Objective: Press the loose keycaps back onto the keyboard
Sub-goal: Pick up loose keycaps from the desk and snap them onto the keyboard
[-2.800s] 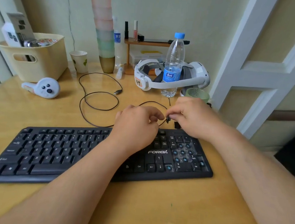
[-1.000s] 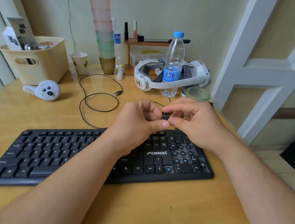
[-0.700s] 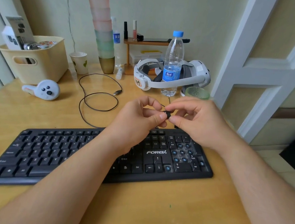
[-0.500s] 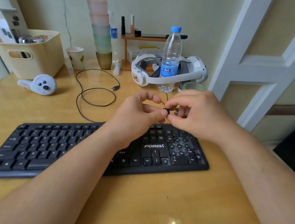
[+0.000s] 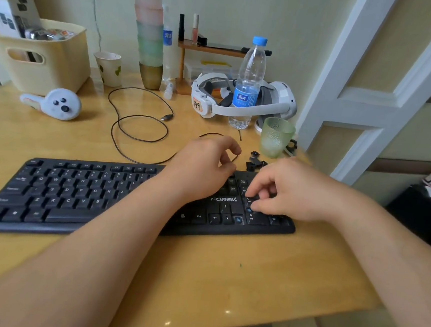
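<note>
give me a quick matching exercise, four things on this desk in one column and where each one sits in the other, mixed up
Things:
1. loose keycaps
2. water bottle
3. green glass cup
4. white controller

Places:
A. inside the white headset's strap loop
B. in front of the cream basket
C. on the desk just behind the keyboard's right end
D. at the desk's right edge, by the door frame

Pairs: 1-C, 2-A, 3-D, 4-B

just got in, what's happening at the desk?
A person is refitting keycaps on a black keyboard. The right hand has its fingertips down on the number pad, apparently seating a cap; whether it is fully on is hidden. The left hand hovers loosely curled over the navigation keys; I cannot tell if it holds anything. A small pile of loose keycaps waits on the table behind the keyboard, beside a green cup. At least one socket near the arrow keys looks bare.
</note>
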Demonstrator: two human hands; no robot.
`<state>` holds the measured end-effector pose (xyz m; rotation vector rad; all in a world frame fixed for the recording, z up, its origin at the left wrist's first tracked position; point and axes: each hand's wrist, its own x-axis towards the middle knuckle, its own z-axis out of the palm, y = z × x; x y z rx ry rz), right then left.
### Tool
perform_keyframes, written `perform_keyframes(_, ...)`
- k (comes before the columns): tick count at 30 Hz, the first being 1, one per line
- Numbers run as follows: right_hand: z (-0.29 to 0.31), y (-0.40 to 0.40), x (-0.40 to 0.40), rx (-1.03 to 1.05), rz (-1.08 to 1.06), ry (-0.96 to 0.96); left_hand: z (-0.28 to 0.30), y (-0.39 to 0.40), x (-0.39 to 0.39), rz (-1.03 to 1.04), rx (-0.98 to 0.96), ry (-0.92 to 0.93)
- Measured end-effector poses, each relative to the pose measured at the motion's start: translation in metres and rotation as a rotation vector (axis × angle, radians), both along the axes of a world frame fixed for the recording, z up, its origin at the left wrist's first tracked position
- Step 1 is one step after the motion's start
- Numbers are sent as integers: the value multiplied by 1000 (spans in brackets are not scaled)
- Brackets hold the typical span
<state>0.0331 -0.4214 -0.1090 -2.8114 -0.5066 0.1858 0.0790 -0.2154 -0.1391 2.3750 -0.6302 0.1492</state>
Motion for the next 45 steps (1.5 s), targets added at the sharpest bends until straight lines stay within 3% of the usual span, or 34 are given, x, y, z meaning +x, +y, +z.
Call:
perform_keyframes(33, 0, 12, 1, -108, -54, -84, -5, -2, 3, -53, 55, -9)
perform_keyframes(45, 8, 24, 13, -57, -209, 24, -4, -2, 1, -83, 77, -46)
